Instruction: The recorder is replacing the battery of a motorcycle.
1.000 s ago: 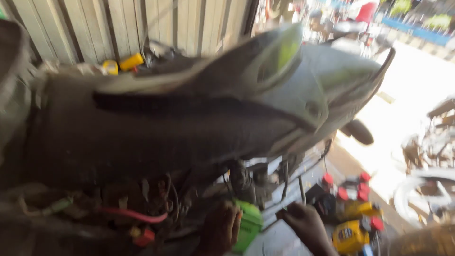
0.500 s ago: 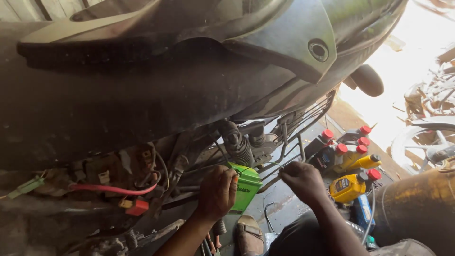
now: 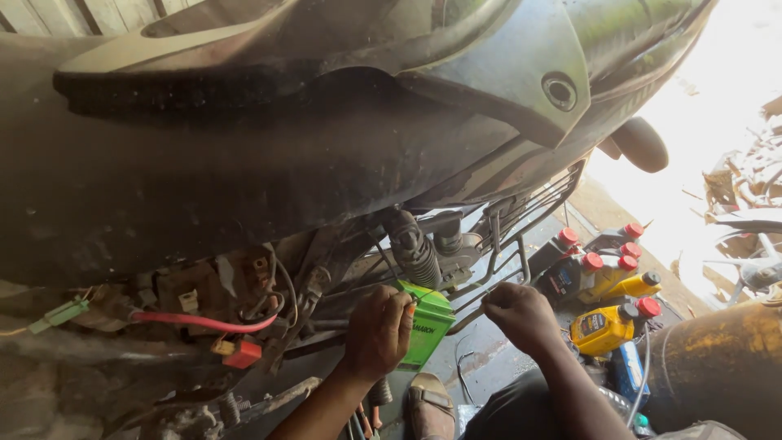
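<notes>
A person crouches beside a dusty motorcycle with its side cover off, both bare hands working low in the frame under the seat and tail fairing. The left hand is curled shut, fingers wrapped against the top near corner of a bright green battery; it seems to steady the box, though whether it truly grips the casing or a small part on top of it cannot be told. The right hand, just to the right of the battery, is closed in a loose fist near a thin metal rod that runs from it toward the battery; what it pinches is hidden by the knuckles.

The battery sits upright between the two hands, below the coiled rear shock absorber, tucked where the frame leaves a pocket for it. To the left, a red cable loops out of the exposed wiring and ends near a red connector, hanging free of the battery. A green plug dangles further left.

On the ground to the right, within arm's reach, stands a cluster of yellow and dark oil bottles with red caps. A sandalled foot rests near the bottom edge, and a rusty brown drum fills the near right corner.
</notes>
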